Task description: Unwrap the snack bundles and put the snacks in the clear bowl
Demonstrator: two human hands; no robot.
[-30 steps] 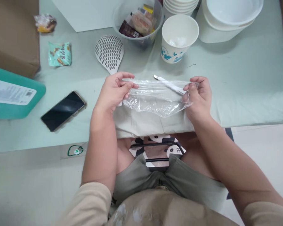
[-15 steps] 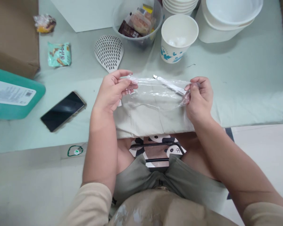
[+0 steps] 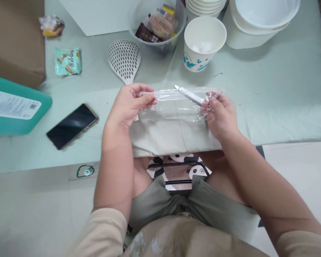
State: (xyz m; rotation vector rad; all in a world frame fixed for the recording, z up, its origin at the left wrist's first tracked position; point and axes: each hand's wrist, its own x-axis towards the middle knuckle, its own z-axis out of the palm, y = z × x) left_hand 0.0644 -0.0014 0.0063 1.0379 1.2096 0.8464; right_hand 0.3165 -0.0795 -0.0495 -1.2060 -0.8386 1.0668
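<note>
The left hand [image 3: 135, 101] pinches the left end of the plastic film [image 3: 173, 103] between thumb and fingers; the right hand [image 3: 219, 112] pinches its right end, with film bunched about the fingertips. Held at both ends, the film hangs spread between the hands above the worktop [image 3: 278, 100], probably because such thin stuff would crumple if only one end were held. Whether it is a bag or a single layer, I cannot tell.

Far left of the film are a brown box [image 3: 16, 43] and a green jug [image 3: 16, 107]; nearer on that side are a wrapped bun [image 3: 51, 26], a snack packet [image 3: 68, 61] and a phone [image 3: 71, 126]. The skimmer [image 3: 124, 59] lies beyond the film's left end, its handle passing beneath the left hand, so it is partly in the way. Straight beyond the film stands a tub [image 3: 163, 49] of snacks [image 3: 162, 26]. A knife [image 3: 189, 94] shows through the film, blade tip poking out past its far edge and the other end hidden near the right hand; it could snag the film. Beyond the film's right end stand a paper cup [image 3: 203, 59], stacked cups [image 3: 205, 6] and white bowls [image 3: 256, 35].
</note>
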